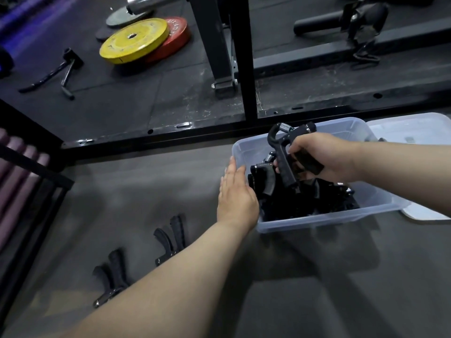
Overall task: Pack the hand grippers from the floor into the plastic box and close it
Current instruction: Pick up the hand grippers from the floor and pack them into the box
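Observation:
A clear plastic box [317,220] stands on the grey floor at centre right, holding several black hand grippers [292,201]. Over the box, my right hand [324,154] is shut on a black hand gripper [285,152] with a steel spring at its top. My left hand [235,196] rests flat against the box's left wall, fingers together and holding nothing. Two more black hand grippers lie on the floor at lower left, one [170,237] nearer the box and one [109,274] partly hidden behind my left forearm. The box's clear lid [415,130] lies behind the box on the right.
A black rack frame [170,129] runs across the floor just beyond the box, with uprights [246,57] rising from it. Yellow [134,40] and red weight plates [175,37] lie farther back. A dark rack with purple rolls [17,172] stands at the left.

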Tool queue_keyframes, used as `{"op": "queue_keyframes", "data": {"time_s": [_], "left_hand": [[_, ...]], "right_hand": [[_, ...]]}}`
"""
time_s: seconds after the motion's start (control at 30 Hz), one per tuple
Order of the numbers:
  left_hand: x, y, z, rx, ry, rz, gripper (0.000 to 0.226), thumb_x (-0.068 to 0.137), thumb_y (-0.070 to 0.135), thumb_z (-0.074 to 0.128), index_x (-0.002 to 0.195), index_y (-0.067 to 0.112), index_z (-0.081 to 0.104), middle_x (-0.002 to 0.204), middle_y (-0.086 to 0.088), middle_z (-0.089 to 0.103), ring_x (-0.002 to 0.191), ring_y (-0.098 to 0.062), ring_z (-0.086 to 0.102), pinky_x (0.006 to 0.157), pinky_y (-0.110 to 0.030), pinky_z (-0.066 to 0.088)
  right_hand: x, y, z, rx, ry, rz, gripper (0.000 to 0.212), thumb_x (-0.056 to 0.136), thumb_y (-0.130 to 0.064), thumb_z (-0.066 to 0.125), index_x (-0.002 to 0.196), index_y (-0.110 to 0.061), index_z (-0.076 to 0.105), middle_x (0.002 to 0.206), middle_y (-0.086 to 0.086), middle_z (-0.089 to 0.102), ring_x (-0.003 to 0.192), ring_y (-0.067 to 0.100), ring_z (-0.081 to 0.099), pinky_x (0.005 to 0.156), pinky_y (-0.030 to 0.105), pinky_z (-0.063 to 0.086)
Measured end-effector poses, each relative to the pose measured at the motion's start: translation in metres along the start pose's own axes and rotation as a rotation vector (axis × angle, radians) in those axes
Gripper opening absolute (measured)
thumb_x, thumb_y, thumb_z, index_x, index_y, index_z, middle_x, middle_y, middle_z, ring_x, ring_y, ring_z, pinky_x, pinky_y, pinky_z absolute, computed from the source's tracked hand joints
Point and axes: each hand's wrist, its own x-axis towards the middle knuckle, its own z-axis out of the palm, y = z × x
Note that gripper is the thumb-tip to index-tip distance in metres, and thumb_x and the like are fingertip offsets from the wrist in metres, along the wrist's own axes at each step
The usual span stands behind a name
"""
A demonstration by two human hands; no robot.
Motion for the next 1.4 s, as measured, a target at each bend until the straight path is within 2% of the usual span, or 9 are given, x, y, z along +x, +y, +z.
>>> {"op": "queue_keyframes", "data": {"time_s": [0.1, 0.27, 0.47, 0.6, 0.77, 0.87, 1.0, 1.1, 1.4], "left_hand": [[0.0, -0.001, 0.001, 0.001, 0.007, 0.0, 0.048, 0.1, 0.013, 0.03, 0.148, 0.017, 0.035, 0.165, 0.009, 0.004, 0.149, -0.012, 0.01, 0.121, -0.039, 0.015], [0.0, -0.002, 0.002, -0.005, 0.018, 0.003, 0.049, 0.099, 0.012, 0.032, 0.148, 0.017, 0.035, 0.165, 0.009, 0.005, 0.149, -0.012, 0.01, 0.121, -0.039, 0.016], [0.001, -0.002, 0.003, -0.008, 0.024, -0.01, 0.051, 0.098, 0.012, 0.032, 0.148, 0.019, 0.035, 0.164, 0.011, 0.005, 0.15, -0.012, 0.009, 0.121, -0.039, 0.016], [0.001, -0.002, 0.003, -0.008, 0.016, -0.012, 0.051, 0.098, 0.013, 0.031, 0.149, 0.019, 0.034, 0.164, 0.012, 0.004, 0.15, -0.011, 0.008, 0.122, -0.039, 0.016], [0.001, -0.002, 0.004, -0.004, 0.013, -0.022, 0.051, 0.098, 0.015, 0.032, 0.148, 0.021, 0.034, 0.164, 0.012, 0.003, 0.15, -0.013, 0.009, 0.121, -0.04, 0.016], [0.001, -0.003, 0.004, -0.007, 0.019, -0.016, 0.051, 0.098, 0.014, 0.032, 0.148, 0.02, 0.034, 0.164, 0.011, 0.004, 0.15, -0.012, 0.01, 0.121, -0.04, 0.017], [0.001, -0.003, 0.005, -0.021, 0.023, -0.017, 0.051, 0.098, 0.014, 0.032, 0.148, 0.02, 0.035, 0.164, 0.012, 0.005, 0.15, -0.013, 0.01, 0.121, -0.04, 0.016], [0.001, -0.004, 0.006, -0.02, 0.028, -0.018, 0.051, 0.097, 0.013, 0.032, 0.148, 0.02, 0.035, 0.164, 0.011, 0.005, 0.15, -0.014, 0.01, 0.121, -0.04, 0.016], [0.002, -0.004, 0.006, -0.013, 0.023, -0.017, 0.052, 0.097, 0.011, 0.033, 0.148, 0.019, 0.034, 0.165, 0.01, 0.003, 0.15, -0.014, 0.008, 0.122, -0.038, 0.013]], "right_hand": [[0.002, 0.001, -0.004, 0.065, -0.044, 0.064, 0.036, 0.08, -0.016, 0.046, 0.11, -0.004, 0.061, 0.106, 0.02, 0.067, 0.094, 0.032, 0.067, 0.086, 0.047, 0.055], [0.002, 0.003, -0.002, 0.11, -0.087, 0.103, 0.034, 0.081, -0.018, 0.045, 0.111, -0.006, 0.056, 0.106, 0.019, 0.064, 0.094, 0.032, 0.064, 0.082, 0.042, 0.054], [0.0, 0.003, 0.011, -0.205, 0.038, 0.04, 0.01, 0.08, -0.017, 0.058, 0.087, -0.01, 0.058, 0.085, 0.012, 0.062, 0.071, 0.024, 0.06, 0.07, 0.035, 0.048], [0.007, 0.0, 0.015, -0.525, 0.255, 0.034, 0.052, 0.069, -0.031, 0.067, 0.116, -0.021, 0.048, 0.104, 0.013, 0.06, 0.095, 0.031, 0.061, 0.084, 0.044, 0.052], [0.013, 0.011, 0.025, -0.927, 0.407, 0.127, 0.07, 0.076, -0.05, 0.061, 0.135, -0.021, 0.039, 0.138, 0.018, 0.039, 0.125, 0.038, 0.04, 0.104, 0.048, 0.038], [0.019, 0.021, 0.034, -1.19, 0.428, 0.113, 0.062, 0.086, -0.052, 0.05, 0.139, -0.022, 0.038, 0.142, 0.018, 0.034, 0.132, 0.038, 0.033, 0.109, 0.047, 0.031], [0.019, 0.022, 0.033, -1.387, 0.437, -0.001, 0.054, 0.091, -0.054, 0.044, 0.133, -0.021, 0.042, 0.135, 0.016, 0.043, 0.128, 0.037, 0.04, 0.104, 0.044, 0.032], [0.017, 0.02, 0.023, -1.335, 0.397, -0.086, 0.043, 0.095, -0.055, 0.034, 0.123, -0.023, 0.043, 0.128, 0.016, 0.05, 0.121, 0.037, 0.047, 0.101, 0.045, 0.036], [0.009, 0.007, 0.015, -1.36, 0.247, -0.109, 0.034, 0.093, -0.031, 0.047, 0.115, -0.008, 0.034, 0.1, 0.012, 0.058, 0.093, 0.034, 0.058, 0.086, 0.045, 0.049]]}}
